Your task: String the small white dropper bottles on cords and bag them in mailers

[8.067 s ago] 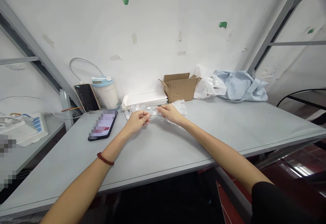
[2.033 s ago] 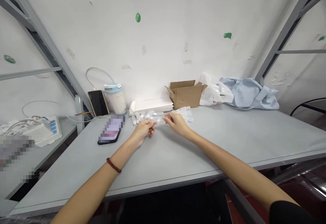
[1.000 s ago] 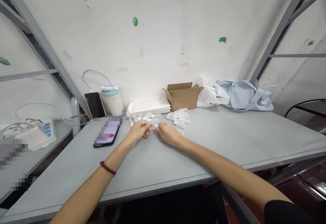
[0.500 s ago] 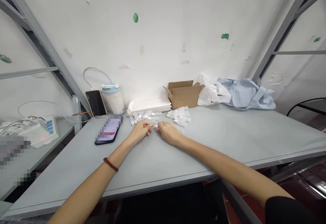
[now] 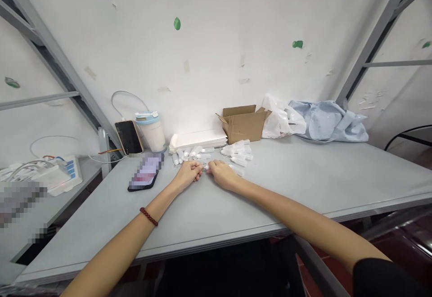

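My left hand [image 5: 187, 173] is closed in a pinch, its thumb and index finger pressed together low over the table; whatever they hold is too small to make out. Facing it, my right hand [image 5: 222, 173] curls around a small plastic bottle, whose white end [image 5: 207, 167] pokes out between the two hands. The rest of that bottle is hidden by my fingers. Just behind my left hand lies a group of small translucent bottles [image 5: 193, 151] with white tips. A second pile of such bottles [image 5: 240, 151] spreads behind my right hand.
Behind the bottles are a white stack [image 5: 199, 139] and an open cardboard box [image 5: 245, 125]. A white plastic bag [image 5: 281, 117] and light blue cloth [image 5: 327, 120] lie right. Left are a phone [image 5: 146, 173], another phone [image 5: 129, 137] propped upright and a lidded cup [image 5: 151, 132].
Both hands keep nearly the same pose, close together over the table. The camera view has shifted slightly; nothing else has visibly moved.
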`<state>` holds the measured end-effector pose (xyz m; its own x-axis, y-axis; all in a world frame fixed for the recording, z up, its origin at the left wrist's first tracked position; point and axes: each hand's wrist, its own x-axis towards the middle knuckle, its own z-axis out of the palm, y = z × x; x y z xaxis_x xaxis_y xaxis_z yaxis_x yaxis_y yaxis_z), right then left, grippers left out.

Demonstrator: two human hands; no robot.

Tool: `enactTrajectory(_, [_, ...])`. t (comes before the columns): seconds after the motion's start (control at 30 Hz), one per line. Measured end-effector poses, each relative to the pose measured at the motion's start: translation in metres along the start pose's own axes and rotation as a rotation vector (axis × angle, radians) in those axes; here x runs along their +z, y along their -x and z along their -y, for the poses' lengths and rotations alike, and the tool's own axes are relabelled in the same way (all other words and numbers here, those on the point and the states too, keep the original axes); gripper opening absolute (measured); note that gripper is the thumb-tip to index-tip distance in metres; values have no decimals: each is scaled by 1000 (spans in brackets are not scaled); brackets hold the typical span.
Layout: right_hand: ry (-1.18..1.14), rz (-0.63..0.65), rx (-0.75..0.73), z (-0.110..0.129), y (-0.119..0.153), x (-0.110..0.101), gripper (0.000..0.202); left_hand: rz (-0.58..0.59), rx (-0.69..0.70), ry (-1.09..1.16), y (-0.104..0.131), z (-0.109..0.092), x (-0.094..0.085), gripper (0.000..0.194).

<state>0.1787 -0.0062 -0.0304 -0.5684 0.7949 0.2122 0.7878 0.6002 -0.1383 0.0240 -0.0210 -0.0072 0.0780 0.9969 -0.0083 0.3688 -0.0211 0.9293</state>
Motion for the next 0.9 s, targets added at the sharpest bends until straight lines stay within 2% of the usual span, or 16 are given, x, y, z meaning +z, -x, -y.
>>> enactTrajectory(0.17, [-34, 39, -10, -4, -2, -6, 25, 84, -62, -5, -2, -5, -8, 24])
enactTrajectory(0.3, [-58, 47, -17, -7, -2, -9, 25, 152, -27, 10, -5, -2, -12, 20])
enactTrajectory(0.53, [-37, 30, -16, -4, 0, -8, 26, 131, -19, 9, -7, 2, -10, 20])
enactTrajectory(0.9, [-90, 71, -10, -5, -5, -11, 25, 158, -40, 30, -12, 4, -22, 17])
